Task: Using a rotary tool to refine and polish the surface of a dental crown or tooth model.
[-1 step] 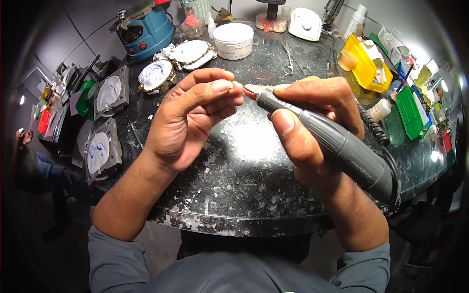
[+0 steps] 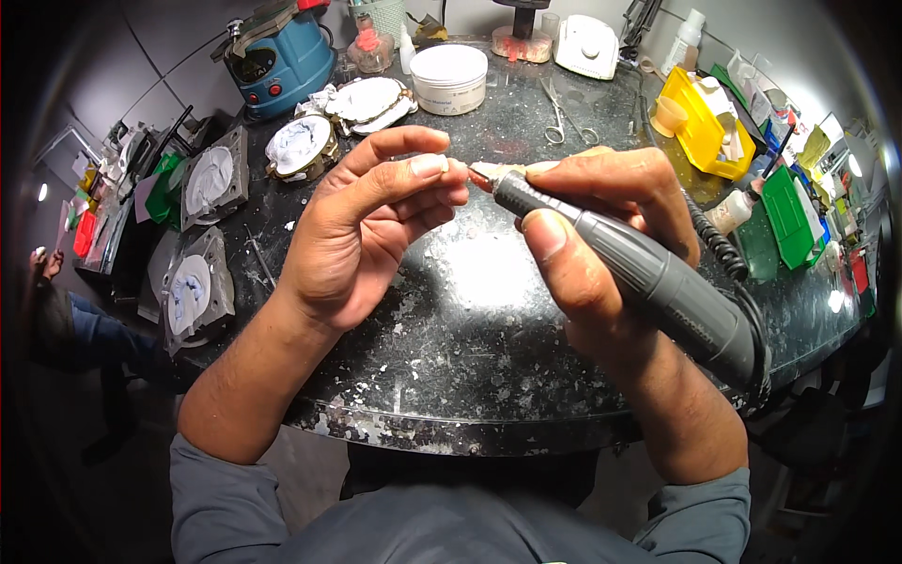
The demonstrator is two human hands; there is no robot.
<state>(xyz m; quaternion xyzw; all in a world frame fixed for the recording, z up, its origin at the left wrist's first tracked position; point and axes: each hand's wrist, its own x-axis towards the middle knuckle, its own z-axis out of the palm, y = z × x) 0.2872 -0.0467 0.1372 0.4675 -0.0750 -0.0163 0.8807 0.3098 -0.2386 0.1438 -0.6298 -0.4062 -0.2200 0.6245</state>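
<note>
Over the middle of the bench, my left hand [image 2: 362,221] is closed in a pinch on a small whitish piece [image 2: 445,164]. Thumb and fingertips hide most of that piece, so its shape is unclear. My right hand [image 2: 611,240] grips a dark grey rotary handpiece [image 2: 648,268] like a pen, thumb on the near side and fingers over the far side. A thin reddish-brown bit [image 2: 480,176] sticks out of its nose toward the left fingertips. The bit's tip is very near the pinched piece; whether they touch, I cannot tell.
Plaster-filled metal flasks [image 2: 301,146] stand at the left, near a blue machine [image 2: 282,70]. Behind my hands are a white tub [image 2: 449,80], scissors [image 2: 564,117] and a white mask [image 2: 587,47]. Yellow [image 2: 700,127] and green bins [image 2: 789,216] sit right, beside the coiled cord [image 2: 719,244]. Someone's hand [image 2: 47,265] shows far left.
My left index finger is raised very slightly. The handpiece and my right hand hold the same place.
</note>
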